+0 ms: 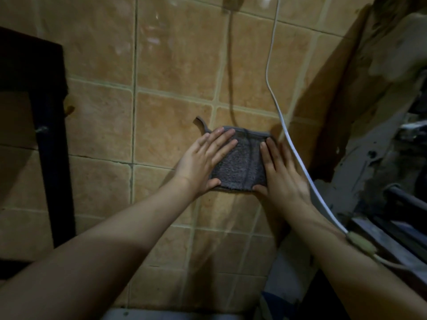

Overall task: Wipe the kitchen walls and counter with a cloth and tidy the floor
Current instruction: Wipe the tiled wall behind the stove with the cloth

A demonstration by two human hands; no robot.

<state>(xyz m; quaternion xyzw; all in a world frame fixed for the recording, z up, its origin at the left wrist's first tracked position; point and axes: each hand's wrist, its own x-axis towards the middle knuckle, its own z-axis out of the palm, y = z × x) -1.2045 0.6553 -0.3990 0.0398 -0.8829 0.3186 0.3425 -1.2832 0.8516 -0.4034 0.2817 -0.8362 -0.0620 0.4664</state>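
Observation:
A small grey terry cloth [240, 162] with a hanging loop at its upper left lies flat against the tan tiled wall [166, 65]. My left hand [203, 162] presses its left side, fingers straight and thumb under the lower edge. My right hand [279, 172] presses the right side the same way, fingers straight and pointing up. Both arms reach in from the bottom of the view.
A white cable [272, 93] hangs down the wall just right of the cloth and ends in a beige connector [360, 243]. A dark frame [53, 139] stands at the left. At the right are a worn, stained wall corner [360, 116] and dark metal parts [402, 204].

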